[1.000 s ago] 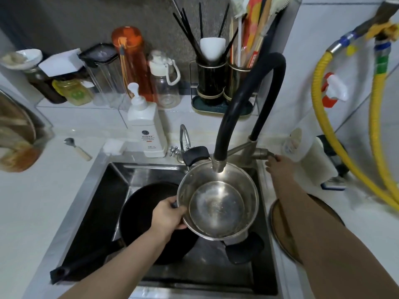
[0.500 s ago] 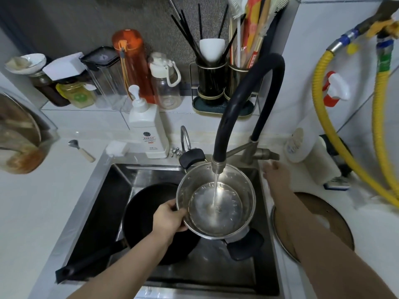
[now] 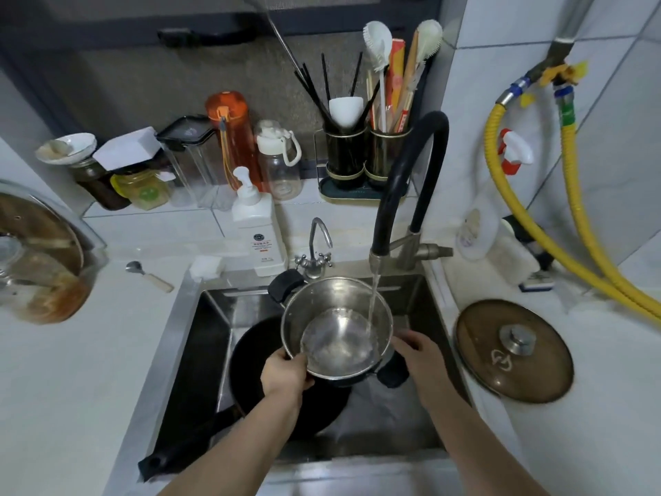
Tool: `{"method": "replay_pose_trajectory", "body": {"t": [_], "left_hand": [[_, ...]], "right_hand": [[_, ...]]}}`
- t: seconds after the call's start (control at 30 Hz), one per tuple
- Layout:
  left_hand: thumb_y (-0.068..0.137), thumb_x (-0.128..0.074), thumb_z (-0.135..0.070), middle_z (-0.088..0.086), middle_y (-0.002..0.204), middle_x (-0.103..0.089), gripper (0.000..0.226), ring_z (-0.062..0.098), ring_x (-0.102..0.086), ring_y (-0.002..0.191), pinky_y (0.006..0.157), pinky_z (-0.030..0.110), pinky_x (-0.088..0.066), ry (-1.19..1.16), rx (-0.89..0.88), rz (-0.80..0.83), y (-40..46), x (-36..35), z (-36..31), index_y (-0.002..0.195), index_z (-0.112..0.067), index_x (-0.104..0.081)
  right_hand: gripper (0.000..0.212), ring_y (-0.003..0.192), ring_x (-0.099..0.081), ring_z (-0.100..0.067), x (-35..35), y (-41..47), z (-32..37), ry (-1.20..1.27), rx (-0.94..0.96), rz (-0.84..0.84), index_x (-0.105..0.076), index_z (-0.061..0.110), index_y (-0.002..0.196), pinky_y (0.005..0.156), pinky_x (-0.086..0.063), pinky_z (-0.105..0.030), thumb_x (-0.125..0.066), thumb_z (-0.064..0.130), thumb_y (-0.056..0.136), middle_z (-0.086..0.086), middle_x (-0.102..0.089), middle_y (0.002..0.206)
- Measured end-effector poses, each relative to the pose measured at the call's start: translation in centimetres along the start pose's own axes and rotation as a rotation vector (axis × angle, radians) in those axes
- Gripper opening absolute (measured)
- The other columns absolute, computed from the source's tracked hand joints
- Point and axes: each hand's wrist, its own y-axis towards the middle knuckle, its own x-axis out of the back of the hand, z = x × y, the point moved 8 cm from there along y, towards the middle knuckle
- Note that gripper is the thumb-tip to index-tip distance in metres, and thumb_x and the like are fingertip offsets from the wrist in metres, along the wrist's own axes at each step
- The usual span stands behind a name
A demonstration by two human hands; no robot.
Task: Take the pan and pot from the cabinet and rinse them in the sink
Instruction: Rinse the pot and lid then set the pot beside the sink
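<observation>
Fingers (image 3: 286, 366) of both hands hold pot (image 3: 336, 316) under running faucet (image 3: 411, 180).

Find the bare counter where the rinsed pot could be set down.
Free: left counter, between the spoon and the sink; right counter nearer than the lid. Crowded: the back ledge, with bottles and utensil holders.

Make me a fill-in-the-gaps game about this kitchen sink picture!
1. Water from the black hose tap runs into the round steel ____.
2. The left hand grips the shiny steel pot by its ____.
3. The black frying pan lies in the steel ____.
4. The round brown glass lid lies on the counter to the ____ of the sink.

Missing words: pot; rim; sink; right
</observation>
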Motion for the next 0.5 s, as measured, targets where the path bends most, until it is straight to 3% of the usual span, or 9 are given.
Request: {"method": "replay_pose_trajectory", "body": {"t": [0.07,0.13,0.23,0.33,0.43,0.5], "left_hand": [[0.082,-0.064,-0.006,0.011,0.076,-0.063,0.011,0.022,-0.061,0.062,0.051,0.029,-0.054,-0.06,0.028,-0.024,-0.2,0.4,0.6,0.093,-0.009,-0.064],[0.083,-0.065,-0.008,0.012,0.074,-0.063,0.014,0.022,-0.06,0.059,0.047,0.026,-0.053,-0.097,0.041,-0.04,-0.4,0.6,1.1,0.096,-0.004,-0.065],[0.085,-0.064,-0.01,0.009,0.074,-0.063,0.019,0.02,-0.061,0.059,0.046,0.024,-0.054,-0.115,0.021,-0.04,-0.6,1.1,0.7,0.103,-0.005,-0.065],[0.084,-0.064,-0.009,0.008,0.073,-0.063,0.026,0.021,-0.061,0.058,0.055,0.03,-0.057,-0.126,0.018,-0.026,-0.5,2.0,-0.1,0.11,-0.004,-0.064],[0.087,-0.061,-0.009,0.009,0.077,-0.063,0.028,0.024,-0.061,0.06,0.049,0.028,-0.054,-0.182,0.053,0.012,-0.3,2.7,-0.6,0.115,-0.006,-0.06],[0.092,-0.057,-0.014,0.01,0.083,-0.064,0.028,0.025,-0.062,0.062,0.046,0.028,-0.053,-0.222,0.083,0.061,0.1,3.1,-0.8,0.12,-0.008,-0.055]], "right_hand": [[0.029,0.101,-0.059,-0.029,-0.4,-0.9,-0.8,0.094,-0.053,-0.091,-0.059,0.005,0.114,0.095,-0.049,-0.045,-0.063,0.016,0.087,-0.013,-0.062,0.107],[0.035,0.103,-0.059,-0.034,-0.8,-1.4,-1.1,0.189,-0.111,-0.188,-0.055,0.001,0.118,0.092,-0.05,-0.045,-0.061,0.02,0.089,-0.014,-0.06,0.107],[0.04,0.101,-0.059,-0.035,-1.9,-1.8,-0.2,0.2,-0.123,-0.246,-0.056,-0.006,0.112,0.078,-0.045,-0.035,-0.055,0.028,0.092,-0.017,-0.061,0.103],[0.039,0.085,-0.06,-0.029,-3.4,-1.6,1.8,0.163,-0.072,-0.242,-0.058,-0.006,0.096,0.063,-0.043,-0.028,-0.052,0.032,0.093,-0.015,-0.063,0.089],[0.044,0.089,-0.064,-0.032,-4.9,-0.8,3.8,0.097,-0.009,-0.232,-0.063,-0.003,0.096,0.077,-0.05,-0.035,-0.05,0.039,0.093,-0.017,-0.068,0.091],[0.046,0.092,-0.063,-0.032,-5.8,-0.3,4.8,0.056,-0.011,-0.202,-0.064,0.0,0.098,0.078,-0.047,-0.034,-0.048,0.042,0.093,-0.018,-0.068,0.095]]}}
